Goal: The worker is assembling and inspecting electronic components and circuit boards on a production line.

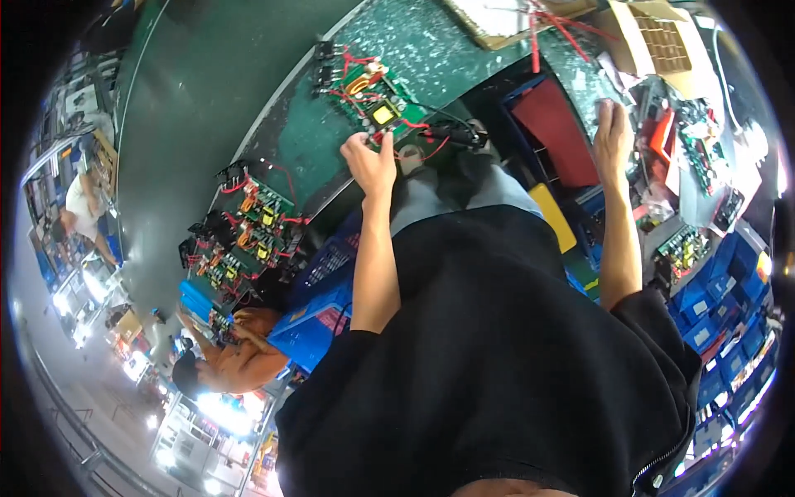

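A green circuit board [383,97] with a yellow-topped transformer, coils, red wires and black connectors lies on the green worktop in front of me. My left hand [370,166] is at its near edge, with curled fingers and the thumb gripping there; the exact contact is partly hidden. A black cylindrical part [451,134] on wires sits just right of that board. Farther right, my right hand [611,137] is stretched out with its fingers long and nothing visible in them. It is beside the dark red panel [556,124] and the cluttered bench side.
Several wired boards [257,219] are clustered at left, near a co-worker in orange [244,360]. At far right stand an open cardboard box [658,45], more boards [704,153] and blue bins [720,290]. Red tubes [563,33] lie at the back.
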The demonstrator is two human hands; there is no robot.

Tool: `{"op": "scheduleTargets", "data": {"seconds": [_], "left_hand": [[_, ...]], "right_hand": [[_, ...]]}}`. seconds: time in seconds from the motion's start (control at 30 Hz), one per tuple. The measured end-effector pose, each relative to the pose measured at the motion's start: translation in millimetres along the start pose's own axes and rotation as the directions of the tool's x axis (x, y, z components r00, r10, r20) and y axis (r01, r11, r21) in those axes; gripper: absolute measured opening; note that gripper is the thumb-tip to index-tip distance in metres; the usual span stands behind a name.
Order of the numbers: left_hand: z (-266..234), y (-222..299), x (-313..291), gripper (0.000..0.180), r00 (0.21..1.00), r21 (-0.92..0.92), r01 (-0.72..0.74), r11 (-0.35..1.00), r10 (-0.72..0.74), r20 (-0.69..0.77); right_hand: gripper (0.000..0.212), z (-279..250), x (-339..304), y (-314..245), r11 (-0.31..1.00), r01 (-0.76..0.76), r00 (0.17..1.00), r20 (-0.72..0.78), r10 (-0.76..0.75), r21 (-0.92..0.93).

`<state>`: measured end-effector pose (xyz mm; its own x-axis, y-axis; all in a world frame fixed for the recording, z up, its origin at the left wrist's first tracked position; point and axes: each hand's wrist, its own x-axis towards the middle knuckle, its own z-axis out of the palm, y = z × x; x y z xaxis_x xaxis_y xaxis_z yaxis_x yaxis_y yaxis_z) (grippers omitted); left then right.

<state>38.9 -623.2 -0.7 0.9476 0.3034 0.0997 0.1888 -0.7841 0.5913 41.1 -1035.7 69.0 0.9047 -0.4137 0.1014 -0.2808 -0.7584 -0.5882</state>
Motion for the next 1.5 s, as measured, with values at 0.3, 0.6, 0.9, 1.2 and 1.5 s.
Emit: {"op": "scheduleTargets", "data": {"seconds": [0.3,0.6,0.9,1.2,1.5], "left_hand": [[5.6,-8.2,-7.7,0.025,0.995,-0.119,-0.046,0.992,0.057,0.086],[14.2,-22.7,-8.7,0.022,0.988,-0.239,-0.127,0.963,0.144,0.055],[15.3,-24.1,-8.9,0.022,0.981,-0.245,-0.182,0.952,0.191,0.014],[18.3,-24.0,-9.4,0.022,0.981,-0.216,-0.190,0.958,0.194,-0.003],[17.8,-24.4,-9.0,0.022,0.984,-0.236,-0.173,0.956,0.179,0.005]], "right_hand": [[0.029,121.9,-102.5,-169.4,0.804,-0.486,0.736,0.657,0.165,0.343],[0.026,186.6,-129.5,-178.9,0.734,-0.548,0.790,0.535,0.298,0.401],[0.035,206.5,-143.1,-182.4,0.861,-0.349,0.918,0.318,0.236,0.370],[0.020,212.5,-148.2,-183.3,0.978,0.158,0.985,0.046,-0.166,0.139],[0.021,215.7,-148.2,-188.9,0.987,0.104,0.991,0.065,-0.113,0.125]]}}
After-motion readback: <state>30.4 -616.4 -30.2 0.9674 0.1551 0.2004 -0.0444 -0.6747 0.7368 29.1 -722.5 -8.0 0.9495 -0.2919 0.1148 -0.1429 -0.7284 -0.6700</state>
